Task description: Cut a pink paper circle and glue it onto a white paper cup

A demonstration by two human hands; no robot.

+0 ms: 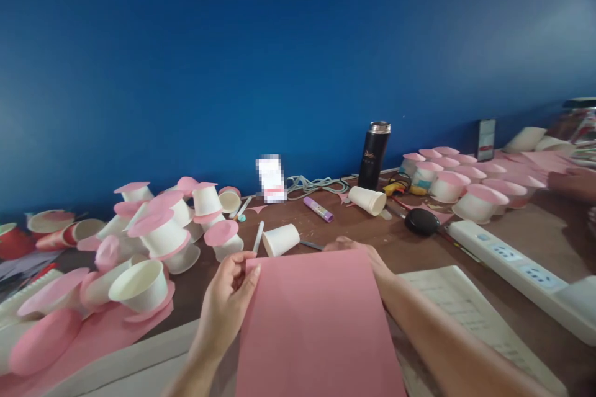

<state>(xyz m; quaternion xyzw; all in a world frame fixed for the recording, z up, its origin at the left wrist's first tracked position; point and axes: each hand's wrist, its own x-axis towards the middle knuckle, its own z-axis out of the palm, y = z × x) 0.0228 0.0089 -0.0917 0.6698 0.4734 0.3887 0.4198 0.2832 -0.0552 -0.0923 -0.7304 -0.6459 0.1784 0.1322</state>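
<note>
A sheet of pink paper is held up in front of me, its upper left corner pinched between the thumb and fingers of my left hand. My right hand is behind the sheet's upper right edge; only the knuckles and wrist show, and its fingers are hidden. Just beyond the sheet a white paper cup lies on its side. A white pen-like stick is left of that cup. Near my right hand the end of a dark, thin object shows, too little of it to name.
White cups with pink paper discs crowd the left; more stand at the right. A purple glue stick, another cup, a black bottle, a power strip and a printed sheet are on the brown table.
</note>
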